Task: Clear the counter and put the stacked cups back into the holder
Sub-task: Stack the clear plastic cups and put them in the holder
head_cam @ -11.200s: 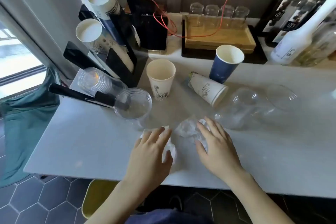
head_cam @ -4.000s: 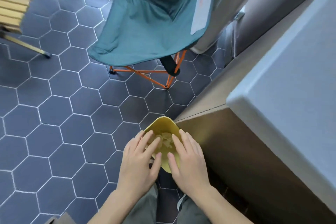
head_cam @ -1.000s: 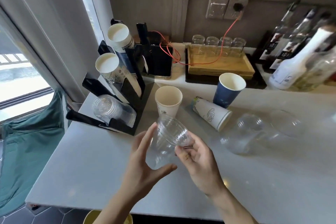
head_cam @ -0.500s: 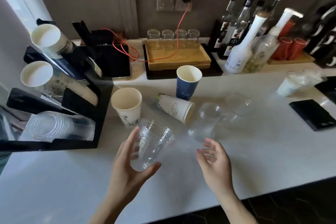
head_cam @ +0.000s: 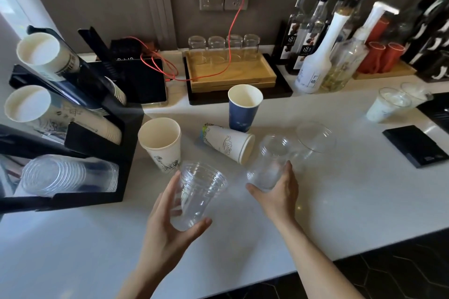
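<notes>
On a smooth white counter [head_cam: 340, 201] against a grey wall, the left hand [head_cam: 167, 223] gripped 1 ribbed clear plastic cup [head_cam: 196, 192]; the right hand [head_cam: 277, 192] clasped another clear cup [head_cam: 269, 162], near the black holder [head_cam: 97, 143].

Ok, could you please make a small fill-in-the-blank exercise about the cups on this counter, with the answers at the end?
1. The left hand holds a clear plastic cup with its mouth facing ____.
2. The right hand grips a second clear plastic cup that lies on its ____.
3. The upright paper cup in front of the wooden tray is dark ____.
4. The white paper cup with the wave drawing is ____, not standing.

Answers: up; side; blue; tipped over
</notes>
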